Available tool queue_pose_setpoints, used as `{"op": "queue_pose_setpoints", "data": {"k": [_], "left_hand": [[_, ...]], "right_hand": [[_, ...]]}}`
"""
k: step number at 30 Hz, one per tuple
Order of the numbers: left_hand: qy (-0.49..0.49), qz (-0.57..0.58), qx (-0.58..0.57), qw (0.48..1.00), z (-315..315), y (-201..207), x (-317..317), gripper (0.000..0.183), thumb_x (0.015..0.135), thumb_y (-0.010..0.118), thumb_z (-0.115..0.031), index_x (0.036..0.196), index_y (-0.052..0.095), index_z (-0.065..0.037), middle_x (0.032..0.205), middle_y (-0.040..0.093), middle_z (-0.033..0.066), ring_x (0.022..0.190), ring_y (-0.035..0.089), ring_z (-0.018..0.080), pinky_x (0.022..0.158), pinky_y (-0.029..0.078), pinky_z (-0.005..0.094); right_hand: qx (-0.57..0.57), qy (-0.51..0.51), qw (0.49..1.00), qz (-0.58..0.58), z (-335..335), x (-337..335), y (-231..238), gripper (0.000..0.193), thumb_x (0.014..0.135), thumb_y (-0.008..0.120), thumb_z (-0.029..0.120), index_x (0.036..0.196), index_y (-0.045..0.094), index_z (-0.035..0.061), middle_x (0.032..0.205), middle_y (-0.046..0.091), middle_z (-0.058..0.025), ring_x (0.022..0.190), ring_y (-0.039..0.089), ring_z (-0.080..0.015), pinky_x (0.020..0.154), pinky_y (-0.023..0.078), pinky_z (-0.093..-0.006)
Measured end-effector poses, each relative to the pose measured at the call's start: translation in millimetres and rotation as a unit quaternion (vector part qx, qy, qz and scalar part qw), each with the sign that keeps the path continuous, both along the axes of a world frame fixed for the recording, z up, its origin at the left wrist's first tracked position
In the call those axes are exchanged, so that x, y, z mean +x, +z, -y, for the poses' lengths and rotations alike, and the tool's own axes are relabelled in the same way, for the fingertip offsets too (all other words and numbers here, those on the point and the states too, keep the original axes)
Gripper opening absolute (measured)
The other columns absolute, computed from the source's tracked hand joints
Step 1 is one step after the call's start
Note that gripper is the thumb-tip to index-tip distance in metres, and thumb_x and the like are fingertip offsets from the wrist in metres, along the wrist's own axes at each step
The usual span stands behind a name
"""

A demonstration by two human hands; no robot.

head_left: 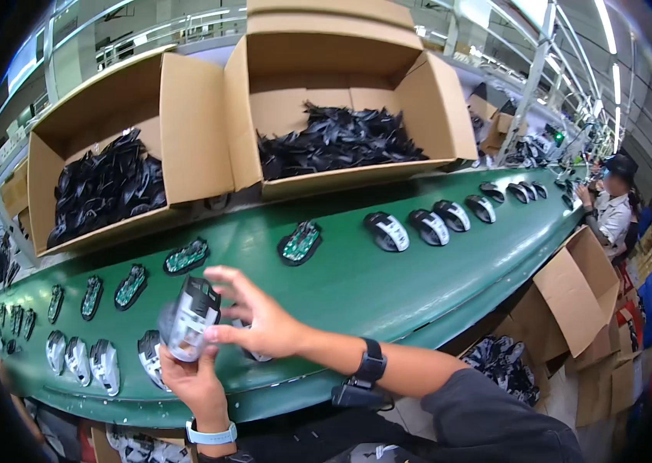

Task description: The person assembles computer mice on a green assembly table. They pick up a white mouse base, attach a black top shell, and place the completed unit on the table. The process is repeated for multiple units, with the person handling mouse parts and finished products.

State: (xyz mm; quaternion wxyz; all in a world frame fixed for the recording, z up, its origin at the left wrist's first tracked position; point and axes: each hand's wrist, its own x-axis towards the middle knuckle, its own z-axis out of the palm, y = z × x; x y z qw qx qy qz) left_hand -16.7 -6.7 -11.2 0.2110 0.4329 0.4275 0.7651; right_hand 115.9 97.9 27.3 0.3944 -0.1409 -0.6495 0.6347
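In front of me, over the green belt, a computer mouse (pixel 193 312) with a black top end and a grey, partly see-through body is held upright. My left hand (pixel 193 386), wearing a light blue wristband, grips its lower end from below. From the right comes my right hand (pixel 264 320), its thumb against the mouse's side and its fingers curved around the upper part. Right behind the held mouse lies a grey-and-black mouse shell (pixel 150 356). A mouse base with a green circuit board (pixel 186 256) lies just beyond my hands.
Rows of grey mouse shells (pixel 105 367) and open bases (pixel 299 243) lie along the green belt (pixel 357 305). Behind it stand two cardboard boxes (pixel 195 131) of black plastic parts (pixel 341 143). A co-worker (pixel 615 204) is at the far right, near an open carton (pixel 572 289).
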Motion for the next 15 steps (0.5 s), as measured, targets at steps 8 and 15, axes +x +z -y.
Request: {"op": "queue_pose_setpoints", "data": {"k": [8,15], "left_hand": [[0.002,-0.382,-0.017,0.924,0.3,-0.9,26.7,0.044,0.078,0.076,-0.001,0.121,0.068,0.005,0.112,0.075,0.0224,0.108,0.074,0.0386,0.097,0.055,0.0429],[0.0,-0.213,-0.055,0.975,4.6,6.5,16.8,0.021,0.082,0.076,0.006,0.095,0.061,-0.002,0.091,0.072,0.0128,0.089,0.071,0.0337,0.082,0.057,0.0403]], "right_hand": [[0.087,-0.173,0.979,0.064,23.0,12.9,-11.9,0.047,0.099,0.063,0.011,0.145,0.058,0.0038,0.152,0.052,-0.0181,0.142,0.051,-0.0269,0.117,0.041,-0.0377],[-0.116,-0.103,0.988,0.007,-95.3,61.8,4.1,0.039,0.097,0.057,0.009,0.135,0.064,0.0028,0.118,0.066,-0.01,0.1,0.065,-0.0196,0.089,0.062,-0.0388]]}}
